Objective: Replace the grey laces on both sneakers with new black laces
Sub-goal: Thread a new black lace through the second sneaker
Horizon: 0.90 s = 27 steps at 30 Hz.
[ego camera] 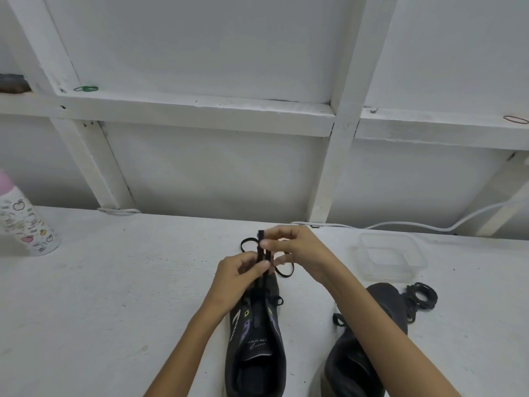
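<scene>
Black lace (261,255), left hand (237,273), right hand (297,250) pinching it, near table's (114,282) far edge

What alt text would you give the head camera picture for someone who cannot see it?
A person's left hand and right hand pinch a black lace above the toe end of a dark sneaker on a white table. A second dark sneaker sits to its right, near a clear plastic container; a patterned bottle stands far left.
</scene>
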Available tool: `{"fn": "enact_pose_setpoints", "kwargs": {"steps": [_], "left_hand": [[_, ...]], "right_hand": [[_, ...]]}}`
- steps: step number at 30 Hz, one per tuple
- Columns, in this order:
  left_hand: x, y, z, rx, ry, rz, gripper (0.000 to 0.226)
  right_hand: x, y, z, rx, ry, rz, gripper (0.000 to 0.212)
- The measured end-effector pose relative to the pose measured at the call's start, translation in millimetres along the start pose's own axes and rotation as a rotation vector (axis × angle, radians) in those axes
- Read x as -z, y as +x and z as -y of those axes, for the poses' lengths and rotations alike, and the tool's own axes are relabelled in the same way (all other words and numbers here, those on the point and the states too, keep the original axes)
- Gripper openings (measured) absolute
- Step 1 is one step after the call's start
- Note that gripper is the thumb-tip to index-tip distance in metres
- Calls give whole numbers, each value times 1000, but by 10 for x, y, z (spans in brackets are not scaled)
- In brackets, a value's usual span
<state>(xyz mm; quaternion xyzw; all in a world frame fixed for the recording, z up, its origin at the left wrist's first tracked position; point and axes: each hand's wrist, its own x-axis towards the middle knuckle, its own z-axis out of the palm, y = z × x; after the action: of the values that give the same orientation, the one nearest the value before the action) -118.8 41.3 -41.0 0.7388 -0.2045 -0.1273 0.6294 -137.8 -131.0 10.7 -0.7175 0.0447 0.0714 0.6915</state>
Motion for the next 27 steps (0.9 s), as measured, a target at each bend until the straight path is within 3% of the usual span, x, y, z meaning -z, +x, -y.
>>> {"fn": "enact_pose_setpoints", "kwargs": {"steps": [2, 5, 9, 15, 19, 22, 27], "left_hand": [[0, -8, -22, 33, -107, -38, 15], [-1, 4, -80, 56, -178, -84, 14], [2, 76, -149, 38, -121, -101, 14], [-9, 20, -148, 47, -166, -2, 17], [27, -204, 208, 95, 35, 174, 48], [-2, -288, 356, 124, 78, 167, 63], [19, -313, 397, 116, 107, 159, 59]], "right_hand": [[19, 5, 19, 19, 16, -124, 30], [77, -33, 22, 3, -177, -215, 26], [15, -140, -41, -98, -365, 78, 20], [-162, -163, -104, -33, -158, -8, 17], [-165, -173, -102, -1, -128, -42, 14], [-208, -157, -105, 24, -135, -74, 16], [-238, -124, 68, 107, -18, -145, 21]]}}
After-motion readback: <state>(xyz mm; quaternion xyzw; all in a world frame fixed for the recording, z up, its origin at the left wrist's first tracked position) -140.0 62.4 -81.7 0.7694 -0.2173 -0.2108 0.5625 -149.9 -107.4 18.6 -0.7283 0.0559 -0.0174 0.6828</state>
